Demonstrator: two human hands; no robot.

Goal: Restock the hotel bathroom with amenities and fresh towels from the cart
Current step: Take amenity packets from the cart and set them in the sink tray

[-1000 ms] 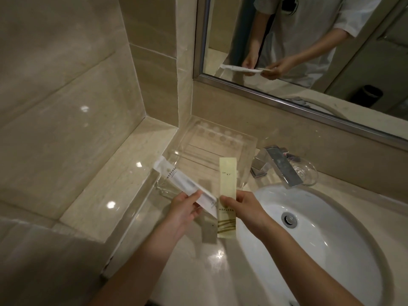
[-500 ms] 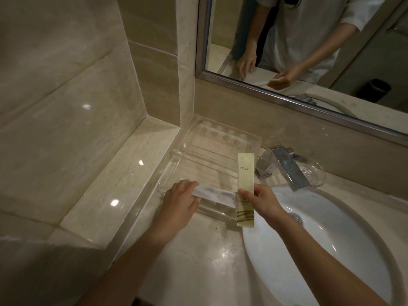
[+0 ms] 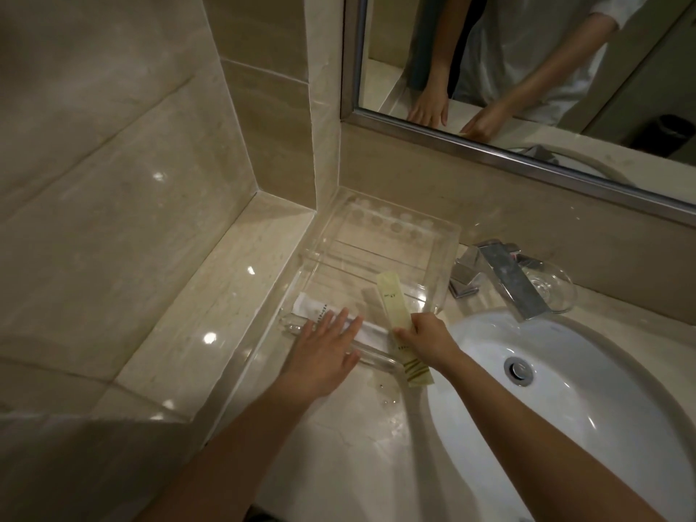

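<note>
while my left hand (image 3: pixel 327 344) lies flat on the white packet (image 3: pixel 312 308), my right hand (image 3: pixel 425 339) pinches the yellow sachet (image 3: pixel 395 307), aimed 11 o'clock over the tray (image 3: pixel 444 235).

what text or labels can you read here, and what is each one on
white packet: one line of dark print runs along it, too blurred to read.
pale green packet: a small mark near the far end and a line of print by the striped end, both too small to read.
No other text shows.

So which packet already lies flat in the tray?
The white packet, flat under the left hand; the yellow packet is pinched in the right hand, angled over the tray rim.
</note>
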